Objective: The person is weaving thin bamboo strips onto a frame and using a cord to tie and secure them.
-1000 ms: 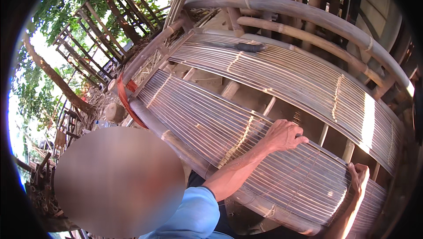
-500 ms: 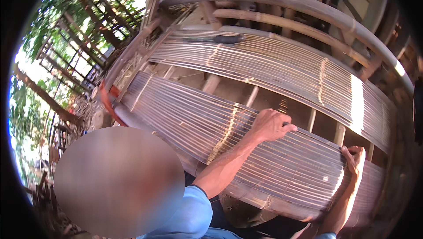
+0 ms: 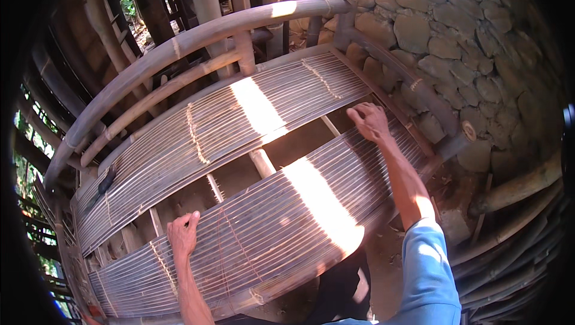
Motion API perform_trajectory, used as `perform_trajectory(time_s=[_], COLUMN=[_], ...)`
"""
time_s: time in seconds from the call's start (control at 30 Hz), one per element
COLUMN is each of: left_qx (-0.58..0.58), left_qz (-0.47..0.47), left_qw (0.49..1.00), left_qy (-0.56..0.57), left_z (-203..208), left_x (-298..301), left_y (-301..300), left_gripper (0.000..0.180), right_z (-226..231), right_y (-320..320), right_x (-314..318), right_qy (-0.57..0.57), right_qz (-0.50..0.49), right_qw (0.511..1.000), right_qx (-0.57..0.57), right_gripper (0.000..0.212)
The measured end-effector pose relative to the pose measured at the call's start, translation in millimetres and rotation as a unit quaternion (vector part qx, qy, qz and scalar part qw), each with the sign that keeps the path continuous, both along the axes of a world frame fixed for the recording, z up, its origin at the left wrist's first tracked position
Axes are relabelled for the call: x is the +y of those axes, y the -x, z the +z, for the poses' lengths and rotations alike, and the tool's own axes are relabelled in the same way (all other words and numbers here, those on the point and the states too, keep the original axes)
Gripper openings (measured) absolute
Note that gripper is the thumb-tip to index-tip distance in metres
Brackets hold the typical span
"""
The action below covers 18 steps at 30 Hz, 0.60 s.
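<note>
A slatted bamboo bench seat lies before me as two panels with an open gap between them. The near panel (image 3: 257,229) has thin slats bound by cross ties. My left hand (image 3: 181,235) is closed at its far edge, left of the middle, with the thumb up and the fingers curled over the rim. Farther right, my right hand (image 3: 371,122) is bent over the same edge near the panel's right end, its fingertips partly hidden. The far panel (image 3: 215,124) lies beyond the gap. A knife with a dark handle (image 3: 107,179) rests on its left part.
Light cross bars (image 3: 262,162) span the gap. A curved bamboo backrest rail (image 3: 209,29) runs behind the seat, and an armrest (image 3: 413,82) bounds the right end. A stone wall (image 3: 431,32) stands beyond. Bamboo poles (image 3: 515,223) are stacked at the lower right.
My view has swung right, bringing the stone wall and right armrest into sight. My hands are farther apart along the near panel's edge. A strip of sunlight now shows across that panel.
</note>
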State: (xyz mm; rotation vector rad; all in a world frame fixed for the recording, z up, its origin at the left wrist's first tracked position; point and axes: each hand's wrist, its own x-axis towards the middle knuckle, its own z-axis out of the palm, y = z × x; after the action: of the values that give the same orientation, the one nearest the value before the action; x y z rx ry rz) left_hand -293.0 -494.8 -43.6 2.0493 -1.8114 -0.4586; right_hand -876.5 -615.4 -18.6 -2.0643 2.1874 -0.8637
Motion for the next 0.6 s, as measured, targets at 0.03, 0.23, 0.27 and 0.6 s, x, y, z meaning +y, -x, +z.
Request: perform_trajectory(time_s=[0.03,0.23,0.27,0.6], left_qx=[0.024,0.007,-0.002,0.060], left_qz=[0.021,-0.007,-0.002,-0.043], left_qw=[0.998,1.000,1.000,0.997], left_qy=[-0.049,-0.026,-0.025,0.012], left_z=[5,2,1,-8], left_x=[1,2,2,-7], left_y=[-2,-14,-18,-21], left_gripper=[0.048,0.048,0.048,0.045], right_z=[-6,-23,-24,-10], right_y=[17,28,25,28], right_x=[1,7,5,69], right_qy=[-0.003,-0.119,-0.117,-0.055], right_qz=[-0.004,-0.032,-0.026,0.023], right_qw=[1.000,0.988,0.989,0.991], right_qx=[0.012,0.091,0.083,-0.121], right_gripper=[0.052,0.065,0.065,0.075])
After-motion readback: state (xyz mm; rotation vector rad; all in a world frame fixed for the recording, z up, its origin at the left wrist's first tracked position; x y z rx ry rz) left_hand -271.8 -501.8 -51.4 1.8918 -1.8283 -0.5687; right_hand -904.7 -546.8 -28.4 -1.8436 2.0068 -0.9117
